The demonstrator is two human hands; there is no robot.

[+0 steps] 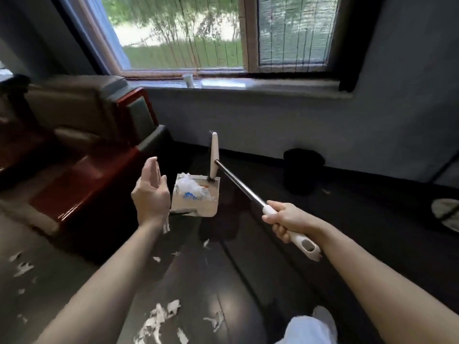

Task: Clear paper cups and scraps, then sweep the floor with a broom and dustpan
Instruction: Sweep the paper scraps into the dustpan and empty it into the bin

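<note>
My right hand (283, 220) grips the white end of a broom handle (239, 183) with a metal shaft. The pale broom head (214, 155) stands on edge at the far rim of a beige dustpan (207, 207). The dustpan holds crumpled white paper and a flattened paper cup with blue print (196, 194). My left hand (149, 192) is raised just left of the dustpan, fingers straight, holding nothing. Torn white paper scraps (159, 319) lie on the dark floor near my feet and at the left (23, 268). A white paper cup (188, 80) stands on the windowsill.
A black waste bin (301, 170) stands against the wall right of the broom. A red-brown wooden bench with cushions (82, 150) fills the left side. A pale object (447, 212) lies at the right edge. A window is above the sill.
</note>
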